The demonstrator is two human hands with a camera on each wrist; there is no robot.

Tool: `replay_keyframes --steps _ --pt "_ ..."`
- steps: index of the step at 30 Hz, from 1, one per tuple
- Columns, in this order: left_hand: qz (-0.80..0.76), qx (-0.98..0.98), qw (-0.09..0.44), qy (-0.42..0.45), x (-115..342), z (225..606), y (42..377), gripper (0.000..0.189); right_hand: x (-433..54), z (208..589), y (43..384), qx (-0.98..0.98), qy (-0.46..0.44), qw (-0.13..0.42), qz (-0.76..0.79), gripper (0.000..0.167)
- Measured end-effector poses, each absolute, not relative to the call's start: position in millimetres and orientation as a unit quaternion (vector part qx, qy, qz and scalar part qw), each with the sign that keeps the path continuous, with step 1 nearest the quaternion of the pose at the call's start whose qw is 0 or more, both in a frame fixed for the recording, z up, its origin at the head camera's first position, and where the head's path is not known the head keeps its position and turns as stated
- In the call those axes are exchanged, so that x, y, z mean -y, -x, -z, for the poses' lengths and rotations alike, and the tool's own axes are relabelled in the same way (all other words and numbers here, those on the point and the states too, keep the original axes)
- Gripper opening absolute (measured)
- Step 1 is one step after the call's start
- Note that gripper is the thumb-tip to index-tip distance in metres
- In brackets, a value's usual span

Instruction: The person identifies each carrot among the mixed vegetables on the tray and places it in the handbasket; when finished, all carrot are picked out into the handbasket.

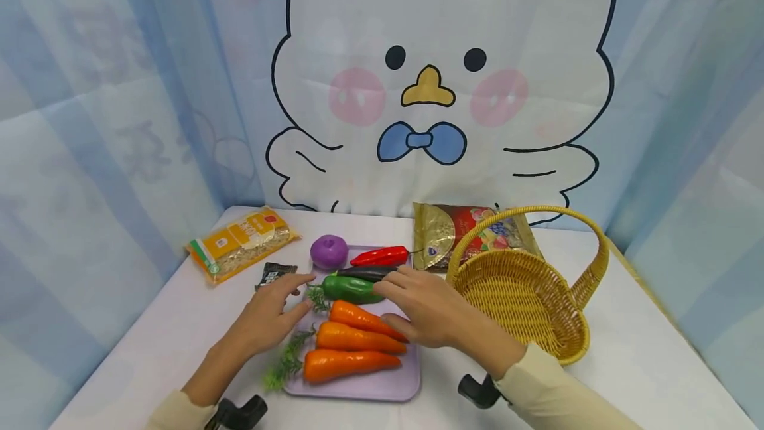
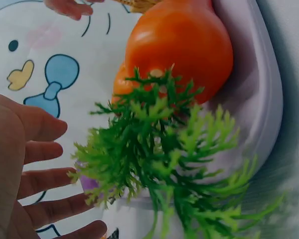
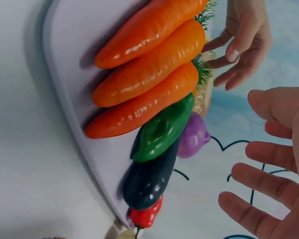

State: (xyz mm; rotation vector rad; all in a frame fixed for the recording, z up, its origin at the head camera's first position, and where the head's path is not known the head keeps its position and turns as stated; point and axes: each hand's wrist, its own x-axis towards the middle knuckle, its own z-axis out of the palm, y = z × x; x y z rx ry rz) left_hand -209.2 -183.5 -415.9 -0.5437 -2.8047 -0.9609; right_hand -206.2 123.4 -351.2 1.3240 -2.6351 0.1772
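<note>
On a lilac tray (image 1: 358, 389) lie three orange carrots (image 1: 352, 363) with leafy green tops (image 2: 149, 144), a green pepper (image 1: 352, 289), a dark eggplant (image 3: 152, 179), a red chili pepper (image 1: 380, 257) and a purple onion (image 1: 329, 252). My left hand (image 1: 268, 317) hovers at the tray's left side, fingers spread near the carrot tops and the pepper's stem end. Over the right side, my right hand (image 1: 425, 304) has its fingers extended above the pepper and carrot tips. Both hands hold nothing; the right wrist view shows its fingers apart.
A yellow wicker basket (image 1: 579, 344) with a tall handle stands to the right of the tray. Behind it lies a gold and red bag (image 1: 438, 237). A yellow grain packet (image 1: 241, 244) and a small black packet (image 1: 276, 273) lie at the left. Printed curtains (image 1: 442, 18) surround the white table.
</note>
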Motion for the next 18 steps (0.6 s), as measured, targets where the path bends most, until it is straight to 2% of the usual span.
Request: replay_keyframes --steps 4,10,18 --pt "0.345 0.925 0.063 0.143 186.5 423.1 215.5 0.041 -112.7 352.7 213.2 0.886 -0.454 0.072 -0.063 0.031" --pt "0.345 0.934 0.067 0.068 187.7 428.6 218.7 0.032 -95.1 356.9 224.2 0.885 -0.461 0.026 -0.06 0.034" --pt "0.394 0.919 0.013 0.02 185.1 437.3 223.0 0.027 -73.4 365.5 235.6 0.897 -0.435 -0.027 -0.079 0.035"
